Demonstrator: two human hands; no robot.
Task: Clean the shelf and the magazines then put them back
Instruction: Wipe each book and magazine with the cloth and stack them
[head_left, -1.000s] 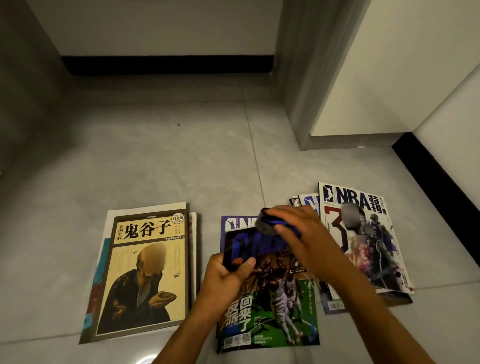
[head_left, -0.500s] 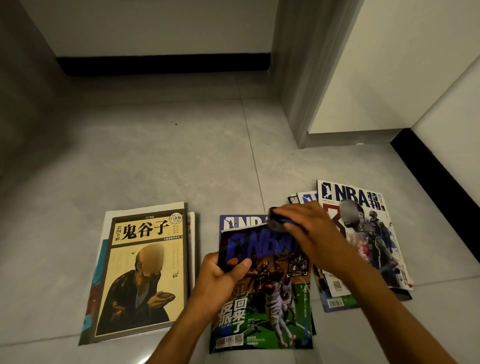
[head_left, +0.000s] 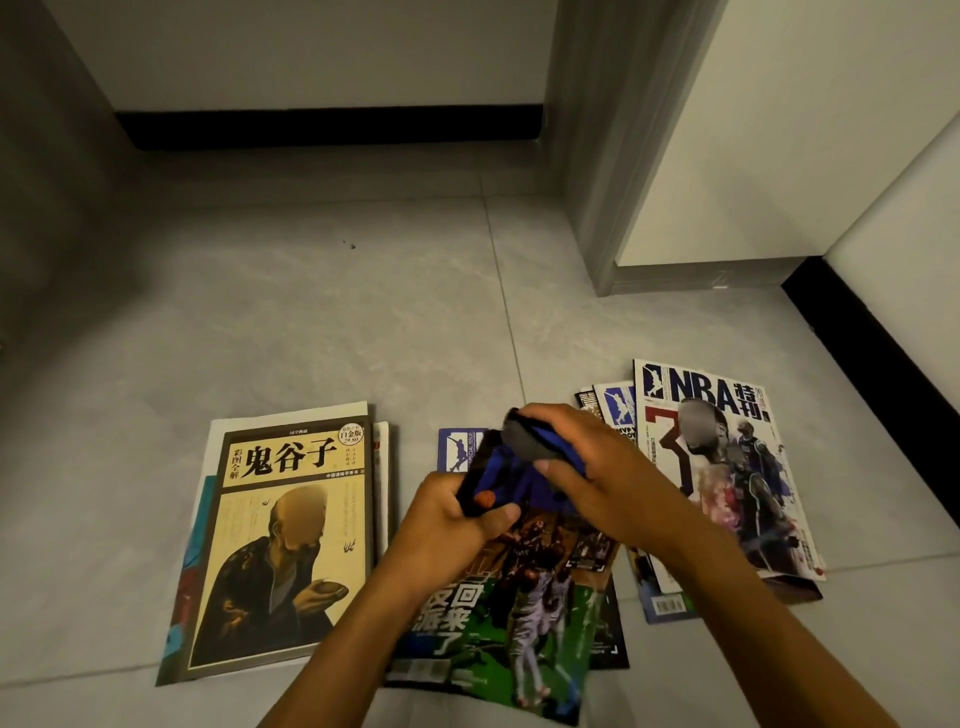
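While left hand (head_left: 447, 525) pinches magazine (head_left: 519, 613) edge, right hand (head_left: 597, 478) presses cloth (head_left: 524, 441).

Probably home: tiled floor (head_left: 322, 332), baseboard (head_left: 332, 127).

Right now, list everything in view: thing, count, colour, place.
Held magazine: one, blue and green cover, tilted up at centre.
Cloth: one, grey and blue, on the held magazine's top edge.
Yellow book: one, tops the left pile.
NBA magazine: one, white and red, tops the right pile.
Floor: grey tiles.
Door frame: grey, upper right.
Left hand: grips the held magazine's left edge.
Right hand: holds the cloth.
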